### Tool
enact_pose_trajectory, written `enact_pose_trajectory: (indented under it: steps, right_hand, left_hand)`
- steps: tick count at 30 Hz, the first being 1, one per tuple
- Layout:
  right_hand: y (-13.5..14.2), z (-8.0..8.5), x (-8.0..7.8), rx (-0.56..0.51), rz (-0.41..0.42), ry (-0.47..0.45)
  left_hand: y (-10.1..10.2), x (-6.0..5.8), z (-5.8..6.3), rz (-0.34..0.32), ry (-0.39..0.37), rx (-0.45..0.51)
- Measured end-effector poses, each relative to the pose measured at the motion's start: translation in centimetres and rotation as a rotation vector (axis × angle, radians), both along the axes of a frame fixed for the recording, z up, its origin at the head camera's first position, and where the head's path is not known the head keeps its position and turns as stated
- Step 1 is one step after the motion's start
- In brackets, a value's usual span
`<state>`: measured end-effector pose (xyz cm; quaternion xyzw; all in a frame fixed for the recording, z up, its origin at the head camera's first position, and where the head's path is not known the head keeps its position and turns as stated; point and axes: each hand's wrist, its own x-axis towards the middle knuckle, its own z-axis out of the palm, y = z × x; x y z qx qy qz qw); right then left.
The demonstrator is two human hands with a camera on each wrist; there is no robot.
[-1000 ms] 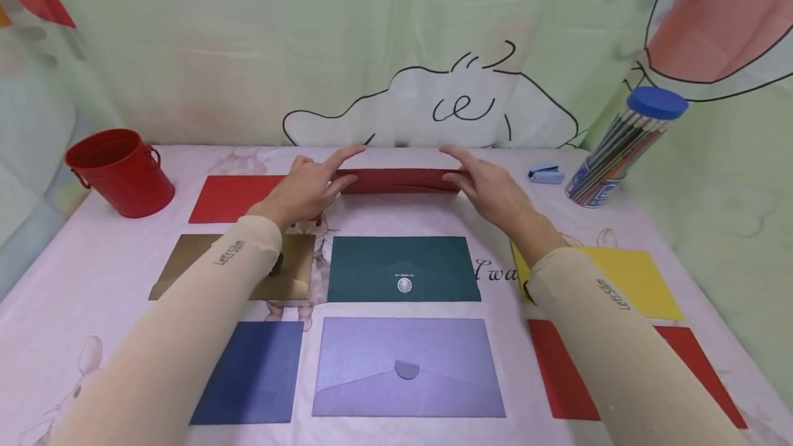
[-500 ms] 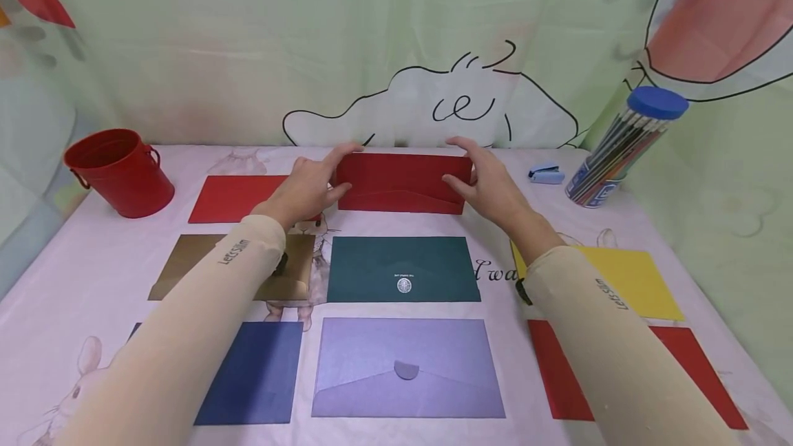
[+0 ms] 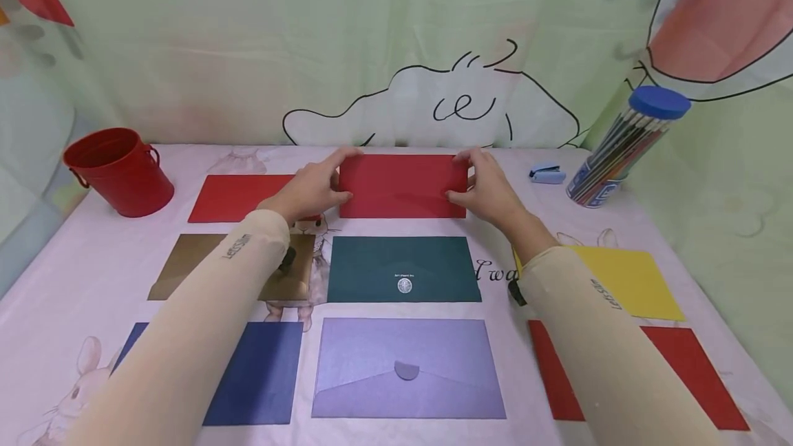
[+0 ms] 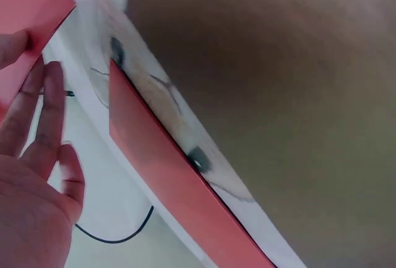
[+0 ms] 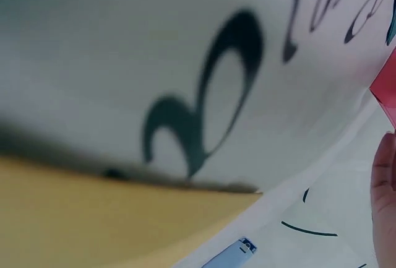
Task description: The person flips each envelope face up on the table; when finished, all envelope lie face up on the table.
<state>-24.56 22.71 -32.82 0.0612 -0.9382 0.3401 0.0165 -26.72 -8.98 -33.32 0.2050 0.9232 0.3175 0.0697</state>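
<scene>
At the back middle of the table, both hands hold a red envelope [image 3: 403, 188], its plain face towards me in the head view. My left hand [image 3: 312, 186] pinches the left edge, thumb in front and fingers at the back. My right hand [image 3: 492, 191] pinches the right edge the same way. In the left wrist view the thumb lies on the envelope [image 4: 31, 8] and the fingers are behind it. Only a corner of the envelope [image 5: 387, 88] and part of the hand show in the right wrist view. Just nearer lies a dark green envelope [image 3: 404, 263].
Around lie a red envelope [image 3: 238, 198], a brown one [image 3: 186, 260], a blue one [image 3: 263, 370], a lilac one [image 3: 409, 343], a yellow one [image 3: 626, 281] and another red one [image 3: 694, 377]. A red bucket [image 3: 120, 174], a blue stapler [image 3: 547, 174] and a pencil tub [image 3: 626, 150] stand farther back.
The held red envelope was seen at a steep slant, then showed a curved flap line; now its plain face shows. Both hands stay at its ends, the right thumb now pressing its edge.
</scene>
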Motion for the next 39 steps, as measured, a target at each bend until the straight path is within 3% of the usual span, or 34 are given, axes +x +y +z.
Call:
enact_pose_trajectory:
  steps: [4, 15, 23, 31, 39]
  right_hand:
    - [-0.1, 0.0, -0.2, 0.036, -0.014, -0.057]
    - [-1.1, -0.2, -0.6, 0.129, -0.031, -0.175]
    - [-1.6, 0.1, -0.5, 0.154, -0.043, -0.226]
    - [-1.6, 0.2, -0.8, 0.170, -0.052, -0.264]
    - [-2.6, 0.8, -1.2, 0.318, -0.036, -0.210]
  left_hand:
    - [0.6, -0.1, 0.3, 0.026, -0.057, -0.067]
    - [1.9, 0.0, 0.9, 0.098, -0.128, -0.270]
    - [2.8, 0.1, 1.3, 0.154, -0.165, -0.303]
    - [3.9, 0.3, 1.3, 0.174, -0.113, -0.375]
    - [4.9, 0.8, 1.9, 0.164, 0.094, -0.603]
